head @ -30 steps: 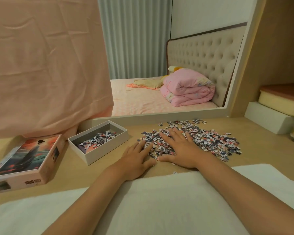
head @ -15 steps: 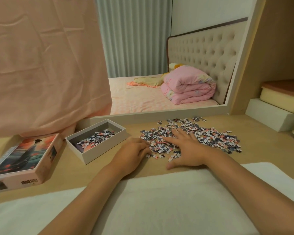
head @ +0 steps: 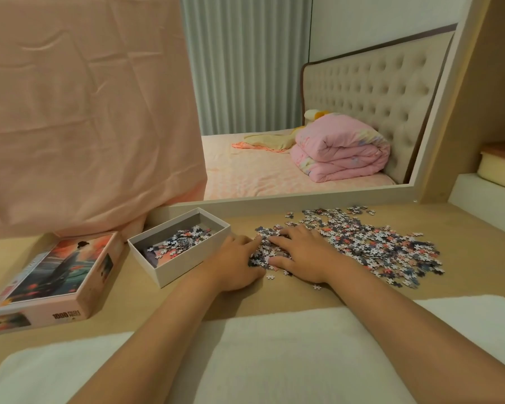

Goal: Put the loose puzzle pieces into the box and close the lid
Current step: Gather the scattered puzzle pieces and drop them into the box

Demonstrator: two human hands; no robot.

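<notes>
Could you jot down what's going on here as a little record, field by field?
surface: wooden table
box: open white box, left of the hands, a few pieces already inside
lid: printed lid lying apart at far left, box not closed
loose pieces: big pile of puzzle pieces on the table, right of the box
left hand: resting on the pile's left edge, fingers curled toward the pieces
right hand: palm down on the pile, fingers spread
activity: apparently gathering a handful between both hands
progress: most pieces remain outside the box
</notes>
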